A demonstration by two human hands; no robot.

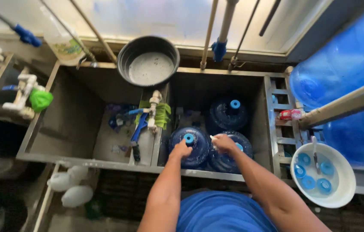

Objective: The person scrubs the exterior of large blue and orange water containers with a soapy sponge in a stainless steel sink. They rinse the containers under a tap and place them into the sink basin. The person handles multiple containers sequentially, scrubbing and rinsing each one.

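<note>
Head view showed a steel sink [104, 163] with two basins, seen from above. In the right basin stood three blue bottles, upright, close together, necks pointing up toward the camera. The back bottle [228, 112] had a blue cap and no hand was near it.

The left hand [181, 149] rested on the front-left bottle [189, 146], on the near side of its shoulder, with the fingers curved over the plastic just beside the capped neck [189, 138]. The hand held nothing; it seemed only to steady the bottle.

The right hand [223, 141] was over the front-right bottle [233, 152], right above its neck, so the mouth of this bottle was mostly hidden. The fingers were closed narrow around something small and pale that stuck out to the left; I cannot tell what it was. A bit of blue showed just beside the hand, perhaps a cap. So the neck lay directly under the right hand, along the vertical axis of the bottle, while the left hand was one bottle away to the left.

At the right, on a rack [281, 129], sat a white bowl [341, 189] with several blue caps [308, 182] in water, nearer to the right arm. Behind the sink a black tub [147, 45] stood on the edge. On the divider between the basins lay a green cloth [163, 115] and a white pipe fitting [152, 111].
</note>
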